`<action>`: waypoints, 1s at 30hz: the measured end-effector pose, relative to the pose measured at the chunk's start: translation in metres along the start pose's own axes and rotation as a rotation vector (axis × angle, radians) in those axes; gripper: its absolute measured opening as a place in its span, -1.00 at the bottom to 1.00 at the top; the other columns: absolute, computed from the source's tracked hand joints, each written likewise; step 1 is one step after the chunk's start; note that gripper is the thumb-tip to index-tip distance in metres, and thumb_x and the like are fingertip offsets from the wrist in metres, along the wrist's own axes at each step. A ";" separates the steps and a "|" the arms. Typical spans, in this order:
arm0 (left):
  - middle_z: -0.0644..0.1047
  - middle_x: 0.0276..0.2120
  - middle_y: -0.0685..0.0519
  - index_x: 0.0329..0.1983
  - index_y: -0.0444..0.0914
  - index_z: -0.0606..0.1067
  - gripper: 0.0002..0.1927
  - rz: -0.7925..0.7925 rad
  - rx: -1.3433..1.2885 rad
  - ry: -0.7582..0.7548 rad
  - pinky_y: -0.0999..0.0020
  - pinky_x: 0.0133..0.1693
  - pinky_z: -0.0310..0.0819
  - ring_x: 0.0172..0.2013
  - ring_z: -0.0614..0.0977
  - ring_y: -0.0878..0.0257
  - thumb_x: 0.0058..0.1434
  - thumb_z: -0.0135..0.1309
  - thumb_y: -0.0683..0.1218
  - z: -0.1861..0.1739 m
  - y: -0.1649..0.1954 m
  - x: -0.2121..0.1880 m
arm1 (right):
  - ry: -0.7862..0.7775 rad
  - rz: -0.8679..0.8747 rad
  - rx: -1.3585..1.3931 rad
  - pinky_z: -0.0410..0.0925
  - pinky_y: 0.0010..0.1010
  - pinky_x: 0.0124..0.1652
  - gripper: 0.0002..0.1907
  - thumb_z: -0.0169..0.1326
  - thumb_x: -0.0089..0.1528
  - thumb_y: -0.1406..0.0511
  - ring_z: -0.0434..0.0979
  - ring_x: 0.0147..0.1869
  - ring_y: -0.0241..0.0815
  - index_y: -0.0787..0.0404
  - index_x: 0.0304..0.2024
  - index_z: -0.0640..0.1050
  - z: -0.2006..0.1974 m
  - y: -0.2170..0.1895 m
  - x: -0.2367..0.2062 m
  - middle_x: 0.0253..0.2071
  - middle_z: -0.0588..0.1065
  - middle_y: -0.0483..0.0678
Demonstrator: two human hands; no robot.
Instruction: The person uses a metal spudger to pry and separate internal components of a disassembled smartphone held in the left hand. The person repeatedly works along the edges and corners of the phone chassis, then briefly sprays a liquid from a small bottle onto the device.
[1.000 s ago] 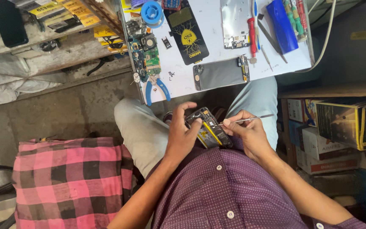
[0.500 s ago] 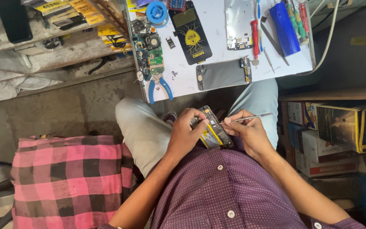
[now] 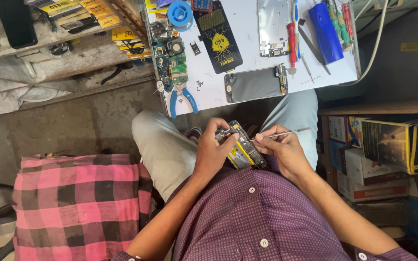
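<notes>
Hands and opened phone shifted slightly within the view; grip unchanged in kind.

Compared with a second ago, the left hand (image 3: 214, 154) and the opened phone (image 3: 242, 146) sit a little higher and further toward the white work table (image 3: 247, 58). The phone's top end now points more toward the table edge. The right hand (image 3: 282, 151) has moved with it; the tweezers (image 3: 279, 135) lie flatter, tips at the phone's upper half, tail pointing out to the right. Table items sit lower in the view, a camera shift rather than their own movement.
</notes>
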State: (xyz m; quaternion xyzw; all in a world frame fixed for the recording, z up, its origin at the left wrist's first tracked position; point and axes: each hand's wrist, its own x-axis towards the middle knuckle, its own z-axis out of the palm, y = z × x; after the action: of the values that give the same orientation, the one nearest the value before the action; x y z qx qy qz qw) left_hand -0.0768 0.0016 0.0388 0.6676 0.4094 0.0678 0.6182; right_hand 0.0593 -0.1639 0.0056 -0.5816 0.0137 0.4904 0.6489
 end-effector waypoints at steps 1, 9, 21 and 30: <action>0.60 -0.35 0.01 -0.05 -0.29 0.41 -0.66 0.064 -0.050 0.007 0.36 -0.34 0.44 -0.41 0.56 0.28 0.15 0.24 -0.16 0.000 0.000 0.000 | 0.000 0.000 0.001 0.54 -0.42 -0.14 -0.92 0.18 0.27 0.41 0.64 -0.20 -0.23 0.30 -0.29 0.53 0.000 0.000 0.000 -0.30 0.59 0.00; 0.65 -0.23 0.05 0.05 -0.32 0.53 -0.64 0.216 -0.132 -0.040 0.49 -0.15 0.56 -0.23 0.65 0.42 0.17 0.21 -0.24 0.004 -0.015 0.013 | 0.008 -0.003 -0.003 0.53 -0.41 -0.14 -0.91 0.18 0.25 0.41 0.64 -0.21 -0.23 0.31 -0.30 0.53 0.000 0.002 0.001 -0.31 0.59 0.00; 0.62 -0.26 0.14 0.12 -0.30 0.54 -0.61 0.138 -0.247 -0.039 0.56 -0.20 0.54 -0.26 0.58 0.50 0.19 0.17 -0.28 0.007 -0.020 0.009 | 0.071 -0.158 -0.112 0.52 -0.43 -0.11 -0.92 0.17 0.27 0.42 0.62 -0.20 -0.25 0.32 -0.25 0.51 -0.001 0.004 -0.003 -0.27 0.59 0.02; 0.62 -0.28 0.15 0.15 -0.32 0.53 -0.59 0.134 -0.328 0.019 0.56 -0.22 0.54 -0.28 0.58 0.50 0.21 0.16 -0.28 0.006 -0.028 0.009 | 0.015 -0.388 -0.624 0.35 -0.48 -0.43 -0.42 0.13 0.30 0.36 0.51 -0.43 -0.27 0.29 0.35 0.29 0.033 -0.099 0.009 -0.49 0.49 -0.03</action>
State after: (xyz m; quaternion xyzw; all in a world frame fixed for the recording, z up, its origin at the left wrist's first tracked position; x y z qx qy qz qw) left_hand -0.0801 0.0004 0.0091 0.5828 0.3531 0.1812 0.7091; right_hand 0.1103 -0.1170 0.0847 -0.7468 -0.2423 0.3343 0.5213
